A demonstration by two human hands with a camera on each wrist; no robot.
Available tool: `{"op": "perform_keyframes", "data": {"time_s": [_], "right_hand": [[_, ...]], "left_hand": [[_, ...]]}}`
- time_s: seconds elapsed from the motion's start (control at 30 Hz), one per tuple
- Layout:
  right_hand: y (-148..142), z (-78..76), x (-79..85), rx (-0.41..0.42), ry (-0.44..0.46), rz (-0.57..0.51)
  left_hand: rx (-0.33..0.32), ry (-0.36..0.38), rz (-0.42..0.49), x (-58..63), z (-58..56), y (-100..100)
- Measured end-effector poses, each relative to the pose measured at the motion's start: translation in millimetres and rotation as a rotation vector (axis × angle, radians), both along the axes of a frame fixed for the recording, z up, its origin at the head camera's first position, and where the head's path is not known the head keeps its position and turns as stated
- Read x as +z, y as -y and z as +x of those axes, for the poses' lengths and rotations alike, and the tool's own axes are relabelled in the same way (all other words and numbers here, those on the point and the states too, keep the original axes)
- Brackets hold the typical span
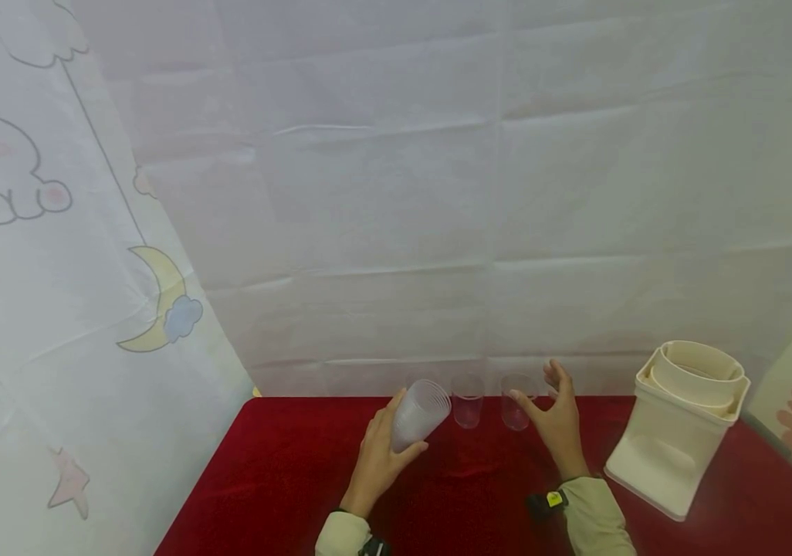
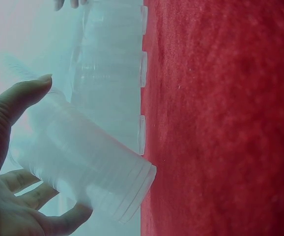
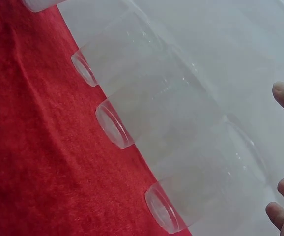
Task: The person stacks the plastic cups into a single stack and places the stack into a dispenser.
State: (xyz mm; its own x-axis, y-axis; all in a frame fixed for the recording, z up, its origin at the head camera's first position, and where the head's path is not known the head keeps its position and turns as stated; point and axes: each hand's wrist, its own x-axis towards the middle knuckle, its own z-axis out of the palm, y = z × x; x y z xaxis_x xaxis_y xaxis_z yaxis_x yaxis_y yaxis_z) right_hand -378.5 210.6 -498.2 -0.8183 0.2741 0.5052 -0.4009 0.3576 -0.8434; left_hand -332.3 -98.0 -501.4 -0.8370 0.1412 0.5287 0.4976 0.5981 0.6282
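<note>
My left hand (image 1: 377, 455) grips a stack of clear plastic cups (image 1: 418, 421), tilted with its open end up and to the right. In the left wrist view the thumb lies on one side of the stack (image 2: 93, 157) and the fingers on the other. Three single clear cups stand upright in a row along the far table edge: a right cup (image 1: 516, 413), a middle cup (image 1: 467, 411), and a left cup (image 3: 85, 69) partly hidden behind the stack in the head view. Beside the right cup, my right hand (image 1: 559, 425) has its thumb and fingers spread, holding nothing.
A cream plastic container (image 1: 674, 440) with a round opening stands on the right of the table. Red velvety cloth (image 1: 264, 479) covers the tabletop. Pale sheeting (image 1: 382, 232) hangs directly behind the far edge, and a printed sheet (image 1: 55, 309) hangs to the left.
</note>
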Motion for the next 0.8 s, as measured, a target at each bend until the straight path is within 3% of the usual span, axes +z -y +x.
{"op": "perform_keyframes", "data": {"time_s": [0.8], "right_hand": [[2,-9.8,-20.5,0.04,0.074,0.035]], "left_hand": [[0.003,0.013,-0.001,-1.1,-1.6,1]]}}
